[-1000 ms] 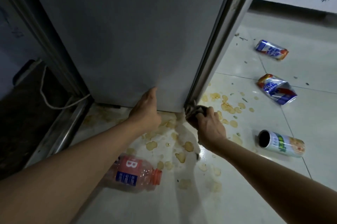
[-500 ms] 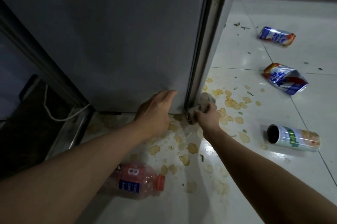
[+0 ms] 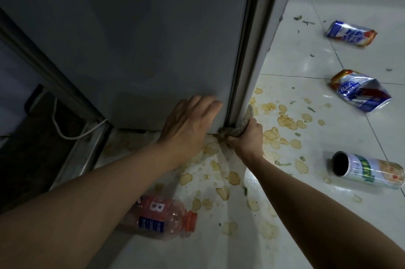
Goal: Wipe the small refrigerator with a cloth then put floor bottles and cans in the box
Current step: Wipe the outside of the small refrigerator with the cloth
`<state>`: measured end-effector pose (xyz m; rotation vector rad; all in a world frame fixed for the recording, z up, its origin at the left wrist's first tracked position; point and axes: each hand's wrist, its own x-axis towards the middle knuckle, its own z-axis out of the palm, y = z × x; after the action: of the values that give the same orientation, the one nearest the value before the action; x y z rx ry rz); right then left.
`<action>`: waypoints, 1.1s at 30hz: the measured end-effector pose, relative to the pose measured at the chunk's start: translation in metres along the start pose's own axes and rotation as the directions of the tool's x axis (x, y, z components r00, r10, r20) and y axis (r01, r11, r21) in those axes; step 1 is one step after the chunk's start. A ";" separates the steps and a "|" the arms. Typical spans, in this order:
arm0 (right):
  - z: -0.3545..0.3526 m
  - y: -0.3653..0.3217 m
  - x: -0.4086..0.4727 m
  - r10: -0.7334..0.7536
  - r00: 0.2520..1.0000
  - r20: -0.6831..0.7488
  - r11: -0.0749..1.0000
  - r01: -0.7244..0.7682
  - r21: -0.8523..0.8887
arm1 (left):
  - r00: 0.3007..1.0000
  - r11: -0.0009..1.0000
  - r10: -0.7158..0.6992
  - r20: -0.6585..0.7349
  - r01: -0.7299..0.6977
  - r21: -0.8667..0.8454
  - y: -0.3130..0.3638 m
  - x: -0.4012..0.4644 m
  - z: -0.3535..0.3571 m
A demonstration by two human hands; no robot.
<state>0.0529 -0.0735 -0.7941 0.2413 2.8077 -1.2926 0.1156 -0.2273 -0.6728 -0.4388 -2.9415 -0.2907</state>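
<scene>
Cloth: a bunched grey-brown cloth (image 3: 238,129) sits at the bottom front corner of the small refrigerator (image 3: 135,45), pressed against the lower end of its door seal and touching the floor.
Right hand: the right hand (image 3: 246,137) grips the cloth with fingers curled tight round the wad; knuckles face up, the wrist is bent slightly, and the forearm runs back toward the lower right corner of the view.
Left hand: the left hand (image 3: 188,124) lies flat against the refrigerator's grey side panel at its bottom edge, fingers straight and together and pointing toward the front corner; it holds nothing. Its forearm crosses the lower left of the view.
Refrigerator: its grey side fills the upper left, with the door edge and seal running down to the cloth.
Bottle: a clear plastic bottle (image 3: 162,218) with an orange label and cap lies on its side on the floor, partly under the left forearm.
Cans: three lie on the tiles right of the refrigerator: a blue-and-white can (image 3: 350,33) farthest away, a crushed blue-and-white can (image 3: 361,91) in the middle, and a green-and-white can (image 3: 368,170) nearest, its open end facing left.
Floor: the white tile floor (image 3: 306,60) carries yellowish dried stains (image 3: 285,119) spread around the front corner and between the arms.
Cord: a white cord (image 3: 72,130) loops down at the refrigerator's rear bottom edge.
</scene>
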 end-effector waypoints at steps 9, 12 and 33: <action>-0.006 -0.008 0.001 -0.112 0.987 -0.116 0.992 0.104 -0.071 | 0.971 0.927 0.203 0.129 -0.233 0.295 -0.023 0.006 -0.001; -0.015 -0.018 -0.001 -0.130 0.977 -0.169 0.992 0.128 -0.019 | 0.965 0.911 0.217 0.147 -0.254 0.325 -0.027 0.005 -0.001; -0.115 -0.143 -0.025 -0.238 0.862 -0.447 0.941 0.318 0.113 | 0.993 0.875 0.118 -0.016 -0.096 0.475 -0.008 0.023 -0.089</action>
<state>0.0584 -0.0816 -0.6091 0.1379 3.1802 -1.7624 0.1027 -0.2475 -0.5836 -0.5069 -2.7892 0.4246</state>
